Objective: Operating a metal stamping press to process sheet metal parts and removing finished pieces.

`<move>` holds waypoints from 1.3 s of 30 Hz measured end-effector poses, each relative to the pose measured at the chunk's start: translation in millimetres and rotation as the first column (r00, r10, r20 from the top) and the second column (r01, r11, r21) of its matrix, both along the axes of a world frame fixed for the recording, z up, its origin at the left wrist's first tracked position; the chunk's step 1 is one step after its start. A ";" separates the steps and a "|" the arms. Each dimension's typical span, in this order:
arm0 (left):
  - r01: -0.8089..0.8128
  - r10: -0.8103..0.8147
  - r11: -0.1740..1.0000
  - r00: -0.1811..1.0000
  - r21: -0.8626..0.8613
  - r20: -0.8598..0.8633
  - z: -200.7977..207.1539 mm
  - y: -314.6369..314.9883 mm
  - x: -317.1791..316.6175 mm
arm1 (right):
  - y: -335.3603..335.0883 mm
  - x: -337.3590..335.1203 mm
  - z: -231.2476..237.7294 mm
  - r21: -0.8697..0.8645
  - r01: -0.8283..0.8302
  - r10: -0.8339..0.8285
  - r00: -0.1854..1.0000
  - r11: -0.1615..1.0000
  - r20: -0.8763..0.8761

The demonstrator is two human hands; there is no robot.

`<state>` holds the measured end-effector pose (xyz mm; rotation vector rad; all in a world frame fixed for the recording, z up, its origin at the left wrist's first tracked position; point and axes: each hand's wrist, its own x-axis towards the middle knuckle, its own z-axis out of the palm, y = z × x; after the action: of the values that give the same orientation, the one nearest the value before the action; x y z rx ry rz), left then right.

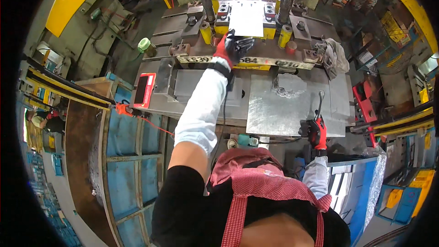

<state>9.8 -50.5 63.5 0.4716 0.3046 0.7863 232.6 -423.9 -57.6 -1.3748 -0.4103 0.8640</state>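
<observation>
My left hand [233, 49], in a red and black glove, reaches to the near left corner of a bright flat metal sheet [247, 18]. One finger touches that corner; the other fingers stretch rightward along the near edge. The sheet lies on the press die [270, 32] between guide posts. My right hand [315, 133], gloved alike, is closed round a slim metal tool with a loop-shaped end [321, 100], its loop pointing away from me. It is over the near right part of a grey metal plate [267, 110]. A pile of cut metal pieces [289, 85] rests on that plate.
Flat metal sheets [196, 82] lie left of the pile. A red-framed device [145, 90] and green-lidded bottle [145, 45] stand farther left. Grey rags [334, 57] hang at the die's right. A blue-panelled bin [121, 155] is at lower left; another person [50, 120] is at far left.
</observation>
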 end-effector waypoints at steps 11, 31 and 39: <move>0.291 0.746 0.648 -0.057 0.703 -0.664 -124.3 -210.1 -137.1 | -5.4 16.1 -38.8 0.145 -0.020 0.076 0.915 0.989 -0.397; 0.728 0.640 0.654 -0.384 0.209 -0.665 -159.6 -186.7 -155.6 | -9.1 23.0 -44.4 0.170 -0.083 0.148 0.896 0.982 -0.419; 0.766 0.647 0.623 -0.389 0.160 -0.655 -144.6 -189.8 -153.1 | -5.1 11.7 -24.3 0.146 -0.042 0.100 0.902 0.988 -0.420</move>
<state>-143.3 -240.3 -81.1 2.2805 1.7646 -0.1958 244.3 -428.9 -81.9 -1.0138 -0.1744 1.1469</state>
